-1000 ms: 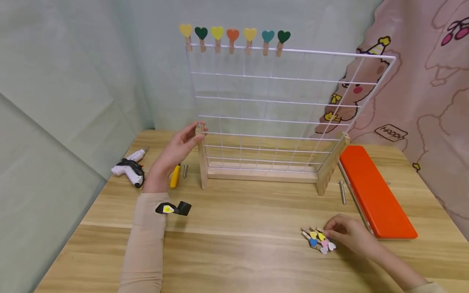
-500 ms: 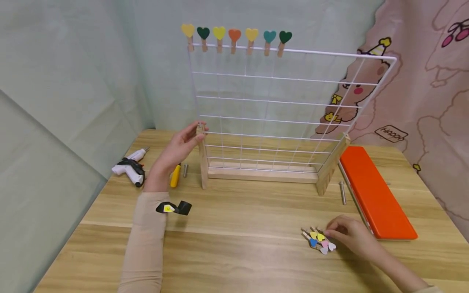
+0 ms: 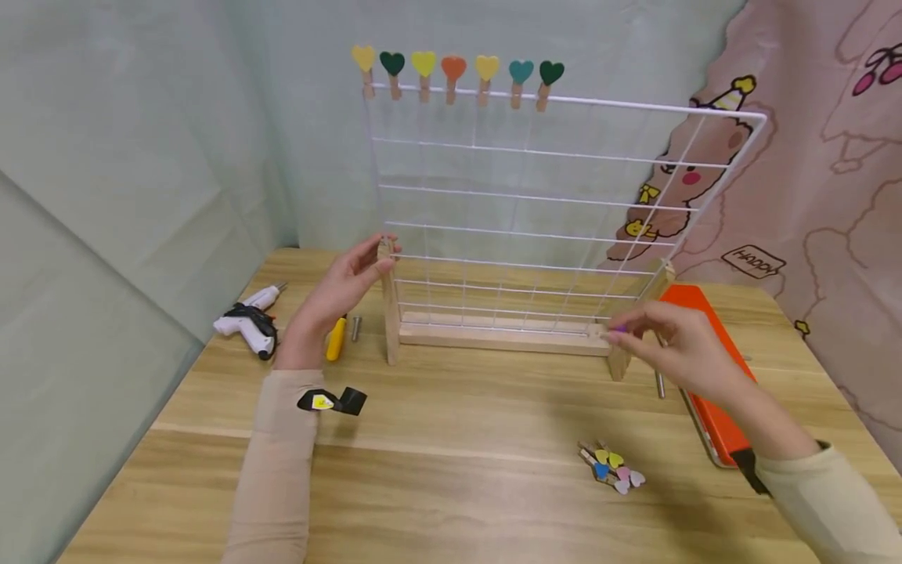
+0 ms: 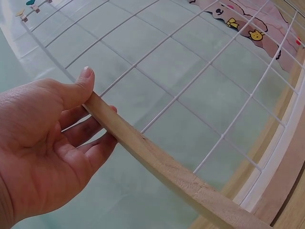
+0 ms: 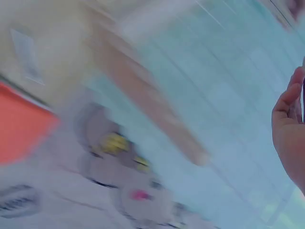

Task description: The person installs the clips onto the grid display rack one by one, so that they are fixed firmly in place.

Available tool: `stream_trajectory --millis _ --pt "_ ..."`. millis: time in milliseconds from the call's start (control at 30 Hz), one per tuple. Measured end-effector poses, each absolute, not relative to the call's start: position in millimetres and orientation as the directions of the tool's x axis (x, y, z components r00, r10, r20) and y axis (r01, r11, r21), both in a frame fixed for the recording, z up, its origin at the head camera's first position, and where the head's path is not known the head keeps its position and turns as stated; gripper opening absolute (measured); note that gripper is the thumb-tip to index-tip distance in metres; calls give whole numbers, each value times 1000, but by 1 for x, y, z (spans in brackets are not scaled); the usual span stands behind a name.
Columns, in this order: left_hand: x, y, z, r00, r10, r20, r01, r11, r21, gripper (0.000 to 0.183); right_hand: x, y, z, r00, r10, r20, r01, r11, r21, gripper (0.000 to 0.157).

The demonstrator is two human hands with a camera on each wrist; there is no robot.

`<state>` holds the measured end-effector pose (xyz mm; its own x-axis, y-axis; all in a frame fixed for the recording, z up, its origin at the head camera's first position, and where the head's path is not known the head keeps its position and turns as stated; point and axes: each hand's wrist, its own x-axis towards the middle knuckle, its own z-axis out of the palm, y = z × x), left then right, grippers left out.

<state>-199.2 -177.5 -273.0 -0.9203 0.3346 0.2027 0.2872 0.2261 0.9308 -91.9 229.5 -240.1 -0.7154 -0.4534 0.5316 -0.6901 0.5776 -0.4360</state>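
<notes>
My left hand [image 3: 338,286] grips the left wooden upright [image 3: 391,313] of a stand near its top. In the left wrist view the thumb presses on this upright with the fingers behind it. The stand holds a white wire grid [image 3: 655,106], with several heart clothespins [image 3: 453,67] clipped along the left part of its top bar. My right hand [image 3: 683,345] pinches a clothespin [image 3: 596,332] with a purple heart, in front of the right upright [image 3: 618,364]. A small pile of heart clothespins [image 3: 601,471] lies on the table below. The right wrist view is blurred and cuts off the hand.
A glue gun [image 3: 250,325] lies at the left, with a yellow handle [image 3: 337,339] and a bolt [image 3: 356,327] beside my left arm. Under my right forearm is an orange-red case [image 3: 719,423], with another bolt [image 3: 660,384] alongside. Cloth hangs behind.
My right hand has lifted the purple heart clothespin off the pile and moved up and away, toward the stand's right end. My left hand has stayed on the upright.
</notes>
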Motion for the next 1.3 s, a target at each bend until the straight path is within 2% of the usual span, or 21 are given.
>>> stream_trajectory --millis 67,133,233,333,467,667,800,1100,1200,1300 --pt "-203 -179 -277 -921 329 209 293 234 927 49 -101 214 -210 -644 -462 609 -757 497 -424 30" --pt "-207 -180 -279 -925 319 205 292 256 922 54 -110 199 -180 -605 -434 668 -793 399 -460 28" --pt "-210 -180 -280 -932 307 193 283 280 917 61 -119 179 -141 -607 -357 710 -795 250 -553 21" --pt "-212 -179 -279 -933 308 185 276 286 917 63 -132 168 -112 -598 -298 744 -797 130 -589 16" --pt "-210 -179 -277 -934 314 172 263 275 925 62 -149 161 -81 -609 -246 754 -792 141 -594 16" --pt "-197 -176 -266 -924 331 189 275 237 932 55 -167 156 -49 -761 -115 638 -636 327 -699 33" --pt "-191 -175 -261 -913 346 218 303 214 928 49 -176 156 -40 -827 -55 560 -548 299 -781 39" --pt "-190 -176 -262 -914 349 205 288 202 936 47 -183 156 -39 -842 -123 526 -537 101 -837 36" --pt "-190 -176 -262 -916 343 208 287 197 938 47 -183 156 -40 -851 -136 507 -522 113 -846 37" --pt "-189 -174 -262 -920 336 203 280 199 939 48 -182 158 -41 -858 -138 495 -513 183 -839 38"
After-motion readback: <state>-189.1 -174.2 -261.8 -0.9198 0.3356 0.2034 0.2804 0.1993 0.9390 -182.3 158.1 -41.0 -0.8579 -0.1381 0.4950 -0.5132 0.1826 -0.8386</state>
